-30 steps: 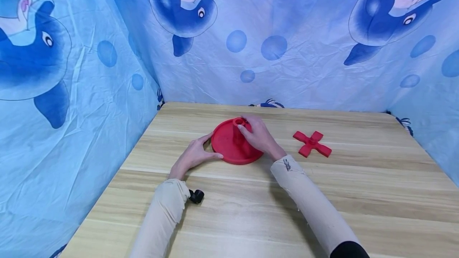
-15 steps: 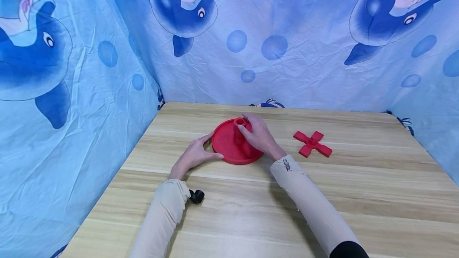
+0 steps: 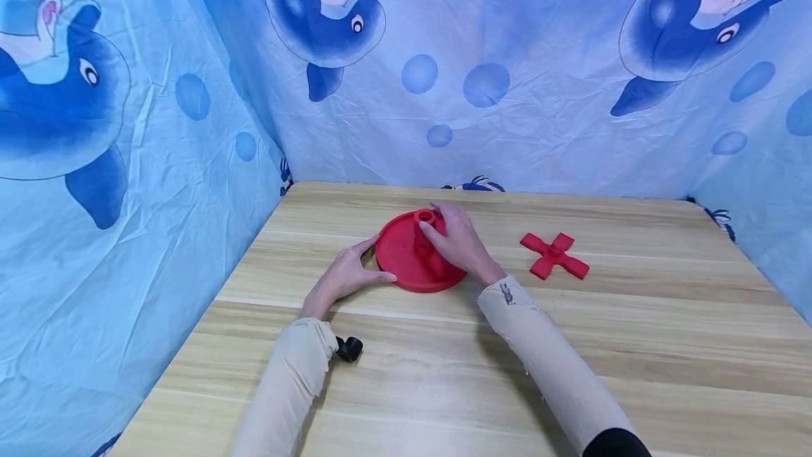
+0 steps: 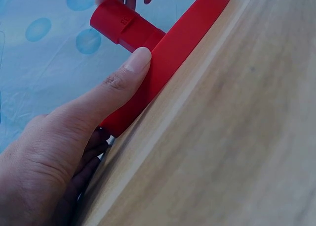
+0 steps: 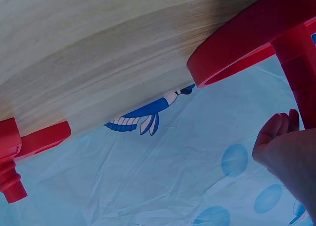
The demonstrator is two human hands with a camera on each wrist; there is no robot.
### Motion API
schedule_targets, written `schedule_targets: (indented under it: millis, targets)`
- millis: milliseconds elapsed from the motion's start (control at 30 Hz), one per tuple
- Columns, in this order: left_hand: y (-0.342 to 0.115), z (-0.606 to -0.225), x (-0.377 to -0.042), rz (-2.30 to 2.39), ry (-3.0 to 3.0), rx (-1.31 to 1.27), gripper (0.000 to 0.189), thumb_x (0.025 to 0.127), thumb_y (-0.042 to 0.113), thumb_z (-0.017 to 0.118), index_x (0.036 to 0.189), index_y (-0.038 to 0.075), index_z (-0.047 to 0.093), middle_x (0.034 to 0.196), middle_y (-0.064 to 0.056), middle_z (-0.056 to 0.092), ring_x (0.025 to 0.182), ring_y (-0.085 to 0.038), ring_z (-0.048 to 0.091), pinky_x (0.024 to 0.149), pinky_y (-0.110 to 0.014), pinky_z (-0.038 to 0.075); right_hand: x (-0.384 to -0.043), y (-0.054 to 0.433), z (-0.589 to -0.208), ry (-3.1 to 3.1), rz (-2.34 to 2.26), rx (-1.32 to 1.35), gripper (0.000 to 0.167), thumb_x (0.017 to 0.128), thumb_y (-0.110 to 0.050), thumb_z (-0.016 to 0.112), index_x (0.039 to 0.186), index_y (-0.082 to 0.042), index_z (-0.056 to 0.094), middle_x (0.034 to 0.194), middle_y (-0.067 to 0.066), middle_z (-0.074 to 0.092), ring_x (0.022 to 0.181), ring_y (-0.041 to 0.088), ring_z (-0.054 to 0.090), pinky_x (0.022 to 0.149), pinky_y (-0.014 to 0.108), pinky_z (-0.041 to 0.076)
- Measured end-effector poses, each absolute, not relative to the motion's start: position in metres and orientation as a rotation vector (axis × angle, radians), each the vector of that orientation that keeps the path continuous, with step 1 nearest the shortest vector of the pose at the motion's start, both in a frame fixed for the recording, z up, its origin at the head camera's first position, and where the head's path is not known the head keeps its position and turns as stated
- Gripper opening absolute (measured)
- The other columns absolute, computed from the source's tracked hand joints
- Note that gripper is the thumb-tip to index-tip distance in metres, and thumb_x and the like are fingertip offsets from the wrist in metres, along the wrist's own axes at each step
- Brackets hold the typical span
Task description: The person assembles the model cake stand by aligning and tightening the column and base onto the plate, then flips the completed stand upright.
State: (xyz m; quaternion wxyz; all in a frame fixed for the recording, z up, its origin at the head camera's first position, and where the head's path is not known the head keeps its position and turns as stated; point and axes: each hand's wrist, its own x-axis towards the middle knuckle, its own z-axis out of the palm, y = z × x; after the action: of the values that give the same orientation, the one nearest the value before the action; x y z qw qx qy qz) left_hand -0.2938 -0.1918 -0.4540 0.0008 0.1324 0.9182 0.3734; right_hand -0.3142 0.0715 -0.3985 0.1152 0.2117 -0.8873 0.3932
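Note:
A red round tray (image 3: 400,259) with a raised rim lies flat on the table. My left hand (image 3: 345,273) grips its left side, thumb on the near rim and fingers round the far side; the left wrist view shows the thumb (image 4: 121,77) pressed on the rim wall. Upright on the tray stands a red hollow post (image 4: 126,25), its top ring (image 3: 425,216) open. My right hand (image 3: 459,242) holds this post from the right, thumb in front and fingers behind. In the right wrist view, curled fingers (image 5: 279,129) show beside the post.
To the right of the tray lies a red four-armed cross piece (image 3: 555,255) with a peg (image 5: 12,184) pointing up from its middle. The wooden table (image 3: 406,386) meets a blue dolphin-print cloth (image 3: 482,139) at the back and sides. A small black device (image 3: 349,349) sits at my left cuff.

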Motion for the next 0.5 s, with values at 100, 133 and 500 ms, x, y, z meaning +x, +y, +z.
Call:
schedule_targets:
  millis: [100, 133, 500]
  targets:
    - [-0.1918, -0.4532, -0.2938, 1.164, 2.887, 0.417, 0.111, 0.072, 0.068, 0.085, 0.161, 0.017, 0.041, 0.158, -0.009, 0.046, 0.145, -0.031, 0.041, 0.114, -0.053, 0.039, -0.3145, 0.0717, -0.3987, -2.598, 1.149, 0.64, 0.057, 0.1, -0.018, 0.069, 0.15, 0.0, 0.049, 0.14, 0.017, 0.056, 0.133, 0.033, 0.046, 0.099, 0.05, 0.053]
    - [-0.1919, -0.4531, -0.2939, 1.163, 2.888, 0.419, 0.111, 0.072, 0.068, 0.085, 0.161, 0.017, 0.041, 0.158, -0.009, 0.046, 0.145, -0.031, 0.041, 0.114, -0.053, 0.039, -0.3149, 0.0717, -0.3988, -2.597, 1.145, 0.648, 0.056, 0.1, -0.017, 0.069, 0.15, 0.0, 0.05, 0.14, 0.017, 0.057, 0.133, 0.033, 0.046, 0.1, 0.05, 0.053]
    - [-0.1919, -0.4542, -0.2938, 1.178, 2.882, 0.438, 0.108, 0.074, 0.066, 0.085, 0.161, 0.018, 0.041, 0.157, -0.008, 0.047, 0.143, -0.031, 0.042, 0.112, -0.054, 0.041, -0.316, 0.071, -0.4004, -2.596, 1.134, 0.61, 0.053, 0.099, -0.022, 0.072, 0.146, -0.003, 0.054, 0.138, 0.015, 0.058, 0.133, 0.031, 0.045, 0.098, 0.05, 0.054]
